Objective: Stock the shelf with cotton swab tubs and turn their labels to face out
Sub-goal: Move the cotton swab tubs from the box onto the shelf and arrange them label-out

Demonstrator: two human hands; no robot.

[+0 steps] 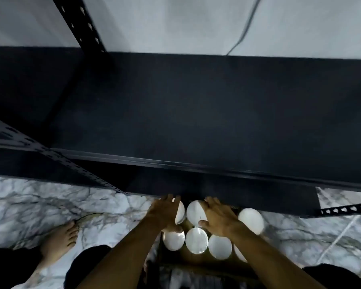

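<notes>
Several cotton swab tubs with round white lids stand packed in a brown cardboard box [193, 260] on the floor, below the front edge of the black shelf [196, 111]. My left hand [164, 213] reaches down over the back-left tub [181, 212], fingers and thumb curled around its rim. My right hand [219, 219] covers the neighbouring tub [193, 212] the same way, thumb against its near edge. More tubs sit in front [196, 240] and to the right [251, 221]. No labels are visible from above. The shelf board holds nothing.
Perforated black uprights stand at the back left [79, 24] and front left [50, 155], and a bracket juts out at the right [346, 209]. A cable [245, 26] hangs on the white wall. My bare foot [58, 240] rests on the marble floor [40, 201].
</notes>
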